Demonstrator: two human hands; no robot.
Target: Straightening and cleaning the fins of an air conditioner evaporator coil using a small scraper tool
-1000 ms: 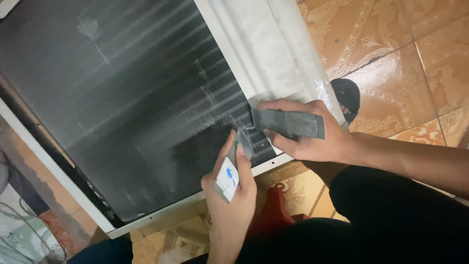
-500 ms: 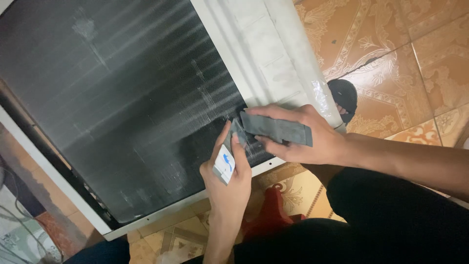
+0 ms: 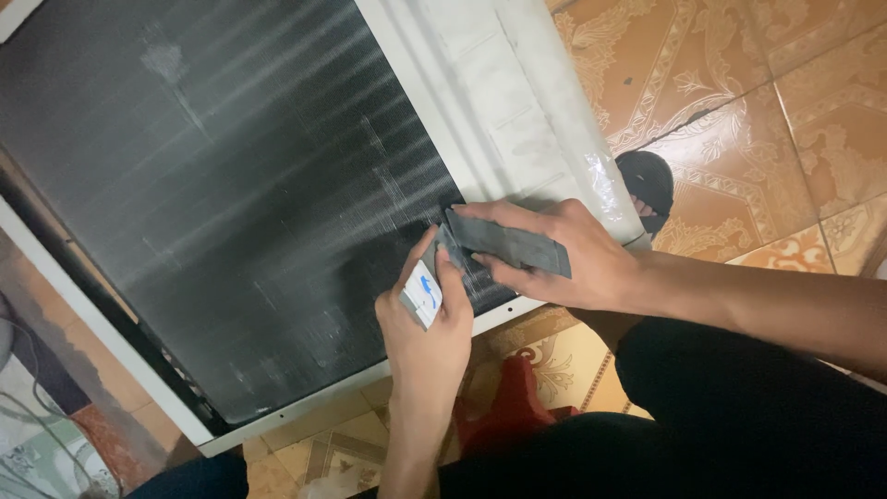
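Pressing grey strip [image 3: 511, 245] flat on dark finned coil [image 3: 231, 194], right hand [image 3: 582, 259] clamped; left hand [image 3: 427, 323] pinches small white-blue piece [image 3: 422, 294], possibly tape; keep strip aligned.

Home floor: patterned ceramic tiles [image 3: 739, 120], dismantled air-conditioner unit [image 3: 240, 185].

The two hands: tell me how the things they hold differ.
The left hand holds a small white-and-blue card-like piece, upright; the right hand holds a long dark grey strip, lying flat. The card is short and pale; the strip is longer and dark. Both sit over the black finned coil.
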